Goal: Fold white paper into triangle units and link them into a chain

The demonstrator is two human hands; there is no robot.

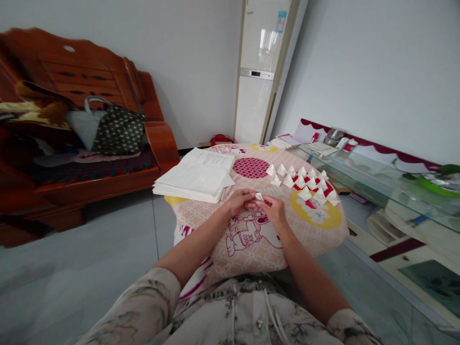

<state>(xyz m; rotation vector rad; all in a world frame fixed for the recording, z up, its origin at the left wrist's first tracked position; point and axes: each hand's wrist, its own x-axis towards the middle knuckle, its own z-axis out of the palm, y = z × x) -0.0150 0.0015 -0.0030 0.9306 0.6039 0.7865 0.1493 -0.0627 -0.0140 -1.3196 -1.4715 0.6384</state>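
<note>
My left hand [240, 200] and my right hand [273, 209] meet over the middle of a round table covered by a pink cartoon-print cloth [251, 249]. Both pinch a small folded white paper piece [259, 196] between their fingertips. Several finished folded white paper pieces [304, 183] lie in rows on the cloth to the right of my hands. A stack of white paper sheets [196, 179] rests on the table's left part, beyond my left hand.
A wooden sofa [89, 143] with a dotted bag [118, 129] stands at left. A tall white air conditioner [258, 72] fills the far corner. A glass-topped cabinet [377, 177] with books and cups runs along the right wall. Grey floor tiles surround the table.
</note>
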